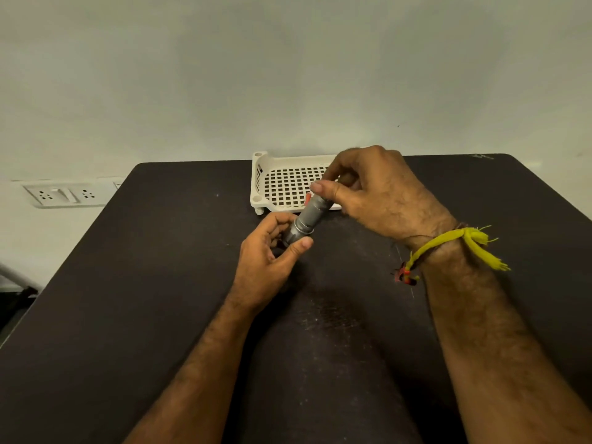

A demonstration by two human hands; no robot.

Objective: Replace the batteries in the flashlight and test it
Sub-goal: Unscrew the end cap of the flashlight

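A grey metal flashlight (308, 218) is held tilted above the dark table (160, 283), between both hands. My left hand (267, 257) grips its lower end, with the thumb laid along the barrel. My right hand (378, 195) curls round the upper end, thumb pressed on the side. A small red part (308, 197) shows just beside the barrel near the tray; whether it belongs to the flashlight is unclear. The flashlight's two ends are hidden inside my hands.
A white perforated plastic tray (282, 184) stands at the table's far edge against the wall, partly behind my right hand. A white wall socket panel (64, 194) sits at the left. A yellow thread band (455, 243) circles my right wrist.
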